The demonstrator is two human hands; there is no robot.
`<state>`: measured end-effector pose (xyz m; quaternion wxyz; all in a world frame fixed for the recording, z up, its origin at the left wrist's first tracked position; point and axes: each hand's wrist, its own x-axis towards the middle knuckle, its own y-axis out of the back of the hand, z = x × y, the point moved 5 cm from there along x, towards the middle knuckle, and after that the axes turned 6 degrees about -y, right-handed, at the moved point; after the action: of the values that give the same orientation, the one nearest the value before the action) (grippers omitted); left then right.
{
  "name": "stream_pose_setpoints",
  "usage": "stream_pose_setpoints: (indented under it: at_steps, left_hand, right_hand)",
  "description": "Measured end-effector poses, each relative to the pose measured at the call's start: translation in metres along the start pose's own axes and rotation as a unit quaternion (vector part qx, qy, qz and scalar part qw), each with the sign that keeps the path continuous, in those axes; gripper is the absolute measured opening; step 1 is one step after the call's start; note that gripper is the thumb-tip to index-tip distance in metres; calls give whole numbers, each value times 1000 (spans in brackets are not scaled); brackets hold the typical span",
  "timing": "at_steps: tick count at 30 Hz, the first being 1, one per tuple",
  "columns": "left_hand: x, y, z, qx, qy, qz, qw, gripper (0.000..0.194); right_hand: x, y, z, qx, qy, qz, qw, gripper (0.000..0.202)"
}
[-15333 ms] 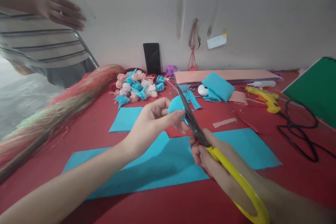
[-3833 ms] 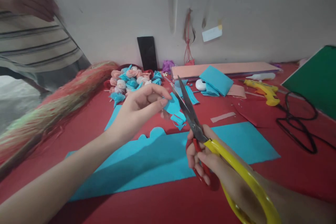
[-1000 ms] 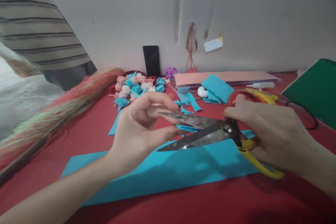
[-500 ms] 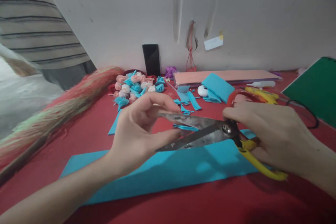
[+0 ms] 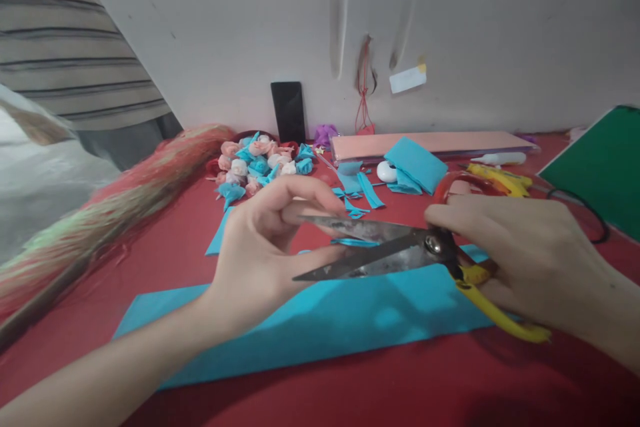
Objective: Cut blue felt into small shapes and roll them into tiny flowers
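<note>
Head view puts the small blue piece point(image 5: 354, 242) between the parted blades of the scissors point(image 5: 395, 253), seen nearly edge-on and partly hidden by the steel; reckoned from that piece, the left hand point(image 5: 265, 250) lies at nine o'clock, thumb and fingers pinching the piece's near end, though the exact contact is screened by the upper blade; the right hand point(image 5: 530, 247) is at three o'clock, closed around the scissors' handles, one red and one yellow, with the blade tips pointing to nine. The step in hand looks like lining up a cut on the folded paper; a cut from here calls for a steady pinch, fingertips drawn clear of both edges, and an even squeeze of the handles. Below, from four round to eight o'clock, spreads the large blue sheet point(image 5: 300, 337) on the red surface point(image 5: 400, 390); blue scraps point(image 5: 371, 192) lie near twelve o'clock; the folded blue paper point(image 5: 420, 163) sits at one, beside a white rounded object point(image 5: 386, 172); the yellow glue gun point(image 5: 505, 180) is at two, partly behind the right hand; the paper flowers point(image 5: 260, 165) cluster at ten, and the dark phone point(image 5: 289, 111) stands upright at eleven.
</note>
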<state>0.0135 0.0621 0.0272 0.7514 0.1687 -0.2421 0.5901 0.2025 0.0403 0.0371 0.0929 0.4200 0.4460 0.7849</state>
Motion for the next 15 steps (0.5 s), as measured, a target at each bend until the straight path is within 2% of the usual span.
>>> stream_pose_setpoints:
  at_steps: [7,11,15]
  left_hand:
    - [0,0,-6,2,17,-1,1000,27]
    - [2,-1,-13,-21,60,-4,998,30]
    - [3,-1,-22,-53,111,-4,992,32]
  right_hand:
    - [-3,-5,4,30,-15,-6,999,33]
    - [-3,-9,6,51,-48,-16,997,22]
    - [-3,-13,5,95,-89,-39,991,24]
